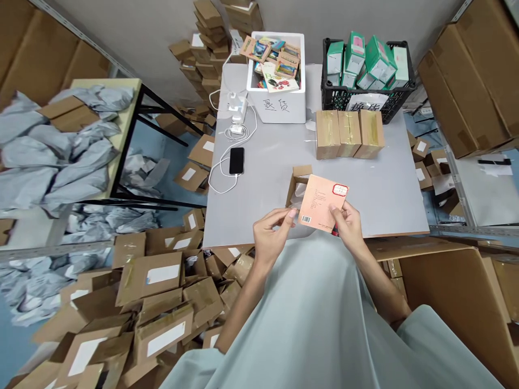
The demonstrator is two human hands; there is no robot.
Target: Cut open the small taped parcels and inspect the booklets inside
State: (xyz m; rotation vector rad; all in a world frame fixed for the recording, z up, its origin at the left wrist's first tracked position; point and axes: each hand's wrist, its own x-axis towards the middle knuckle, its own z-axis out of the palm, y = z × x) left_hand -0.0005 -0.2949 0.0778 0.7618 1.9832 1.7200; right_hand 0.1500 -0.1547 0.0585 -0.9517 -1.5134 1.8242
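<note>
My right hand [347, 222] grips a thin orange-pink book [318, 202] by its lower right edge, with the thumb on top. Facing up is a side with small print, a barcode and a red-bordered label. Something red and black [335, 230] pokes out beneath the same hand; its kind is hidden. My left hand [273, 235] is closed in a pinch just off the book's left edge, and what is between the fingertips, if anything, does not show clearly. Partly behind the book stands a small open cardboard box [302, 171] with clear or whitish plastic inside.
On the grey table [267, 200] are a phone [237, 161] on a white cable, a white foam box [279, 108] of books, three taped cartons [348, 135] and a black crate [397, 100] of green-white boxes. Opened cartons [158, 302] pile up at left; a large cardboard box [441, 292] stands right.
</note>
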